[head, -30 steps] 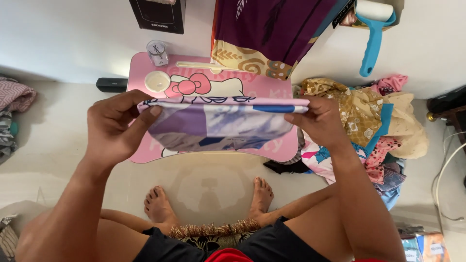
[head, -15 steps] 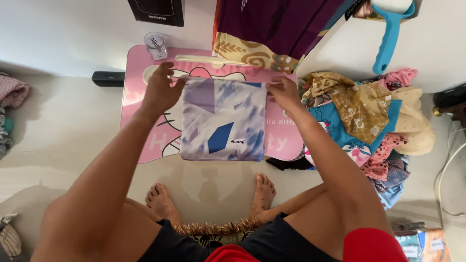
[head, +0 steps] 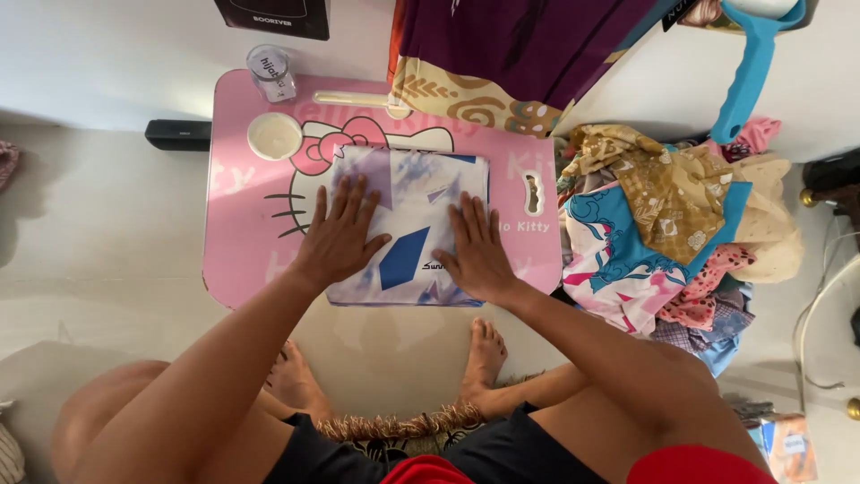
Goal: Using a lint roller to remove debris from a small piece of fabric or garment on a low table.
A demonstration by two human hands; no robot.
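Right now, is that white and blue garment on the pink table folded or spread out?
Folded. The garment lies as a compact rectangle on the pink table, with the left hand and right hand pressed flat on it.

At the top edge, just beyond the far left corner of the pink worktop (head: 242, 260), we see a black box (head: 273, 16) with a pale printed strip along its lower face. On that corner of the worktop stands a small clear jar (head: 271, 72) whose round lid bears a white label with dark print. In the bottom right corner, on the floor, lies a small packet (head: 792, 445), orange with a blue panel, partly cut off.
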